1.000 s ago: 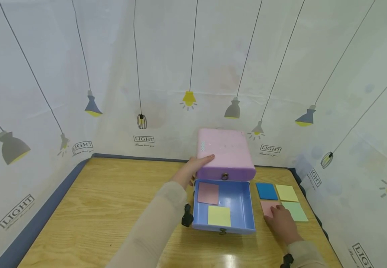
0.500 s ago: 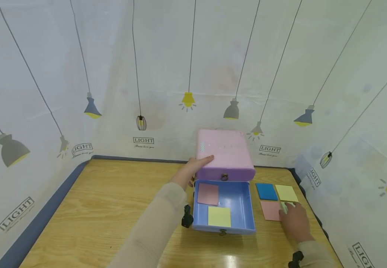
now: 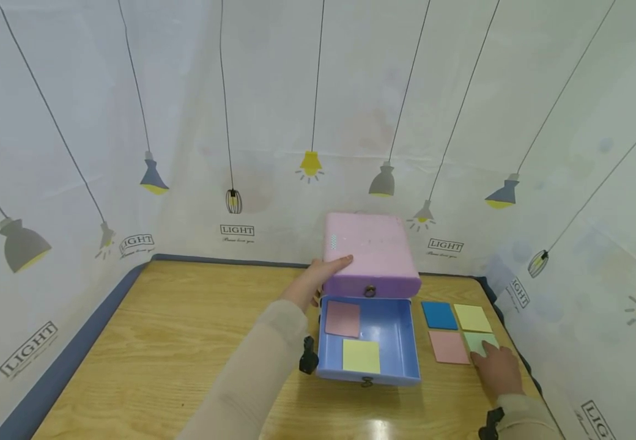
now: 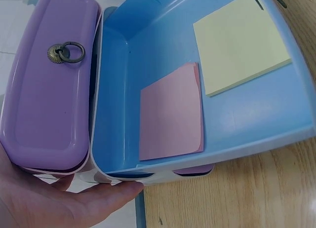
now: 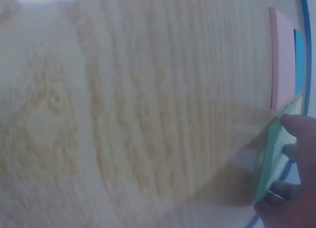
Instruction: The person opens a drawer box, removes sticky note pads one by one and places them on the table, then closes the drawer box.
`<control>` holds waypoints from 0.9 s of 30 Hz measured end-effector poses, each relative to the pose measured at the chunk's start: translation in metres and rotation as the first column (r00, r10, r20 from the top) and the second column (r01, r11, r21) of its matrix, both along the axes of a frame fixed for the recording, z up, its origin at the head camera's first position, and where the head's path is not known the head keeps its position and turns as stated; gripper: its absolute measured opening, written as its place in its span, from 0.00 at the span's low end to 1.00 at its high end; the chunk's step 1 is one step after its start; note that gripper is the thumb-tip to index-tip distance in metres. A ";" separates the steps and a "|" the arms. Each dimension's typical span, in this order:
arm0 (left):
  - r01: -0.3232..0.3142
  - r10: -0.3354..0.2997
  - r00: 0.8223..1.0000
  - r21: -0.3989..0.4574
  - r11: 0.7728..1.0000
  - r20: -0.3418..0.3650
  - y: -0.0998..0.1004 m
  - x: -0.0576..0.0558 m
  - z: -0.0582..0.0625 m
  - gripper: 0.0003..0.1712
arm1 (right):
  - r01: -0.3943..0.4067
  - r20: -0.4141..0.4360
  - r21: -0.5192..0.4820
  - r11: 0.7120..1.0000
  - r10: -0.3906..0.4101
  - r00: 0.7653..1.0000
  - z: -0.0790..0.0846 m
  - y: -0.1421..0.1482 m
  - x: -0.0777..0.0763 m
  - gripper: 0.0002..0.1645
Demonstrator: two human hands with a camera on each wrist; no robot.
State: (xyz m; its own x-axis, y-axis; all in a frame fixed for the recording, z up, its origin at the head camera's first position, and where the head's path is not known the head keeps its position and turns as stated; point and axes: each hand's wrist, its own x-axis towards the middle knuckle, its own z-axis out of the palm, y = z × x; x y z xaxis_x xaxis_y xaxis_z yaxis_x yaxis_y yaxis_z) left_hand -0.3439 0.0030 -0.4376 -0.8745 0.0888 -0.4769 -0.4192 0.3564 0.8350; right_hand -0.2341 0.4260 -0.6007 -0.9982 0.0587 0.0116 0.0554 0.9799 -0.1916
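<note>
My left hand (image 3: 318,278) lies against the left side of a small pink-and-purple drawer box (image 3: 370,247), its thumb on the top. In the left wrist view its fingers stretch along the side of the box. The lower blue drawer (image 3: 392,327) is pulled out. Inside it are a pink sticky note pad (image 4: 170,112) and a pale yellow sticky note pad (image 4: 239,45). On the right, my right hand (image 3: 499,370) holds a green sticky note pad (image 5: 276,149) by its edges, with thumb and fingers spread across it. Part of that pad is hidden under the hand.
Beside the green pad lie a pink pad (image 3: 449,347), a blue pad (image 3: 439,315) and a yellow pad (image 3: 473,318), close together in a block. They rest on a wooden table (image 3: 186,330). A cloth backdrop (image 3: 274,91) printed with lamps rises behind.
My right hand has moved right from the pink pad to the green pad, then shifted slightly further right. My left hand, the box and the drawer's contents stay as they were.
</note>
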 end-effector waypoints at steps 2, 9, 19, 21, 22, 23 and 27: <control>0.001 -0.001 1.000 -0.001 1.000 -0.004 0.000 0.000 0.001 0.68 | 0.041 0.034 -0.026 0.999 -0.041 0.999 0.002 -0.002 -0.001 0.30; 0.000 0.000 1.000 -0.009 1.000 0.001 0.001 -0.003 -0.001 0.68 | 0.196 0.164 -0.123 0.973 -0.175 0.971 0.007 -0.005 -0.001 0.39; -0.003 0.003 1.000 -0.016 1.000 0.005 0.001 -0.002 -0.001 0.68 | 0.264 0.217 -0.164 0.950 -0.226 0.949 0.005 -0.006 -0.002 0.42; -0.002 0.002 1.000 -0.016 1.000 0.007 0.001 -0.003 -0.002 0.68 | 0.255 0.213 -0.163 0.953 -0.218 0.952 0.006 -0.006 -0.002 0.42; -0.002 0.002 1.000 -0.015 1.000 0.008 0.001 -0.003 -0.002 0.69 | 0.252 0.211 -0.158 0.955 -0.217 0.953 0.006 -0.006 -0.002 0.42; -0.001 0.001 1.000 -0.014 1.000 0.009 0.001 -0.003 -0.002 0.69 | 0.251 0.207 -0.154 0.956 -0.217 0.954 0.006 -0.006 -0.002 0.41; -0.002 0.002 1.000 -0.013 1.000 0.010 0.001 -0.003 -0.002 0.69 | 0.241 0.200 -0.151 0.959 -0.209 0.957 0.005 -0.005 -0.002 0.42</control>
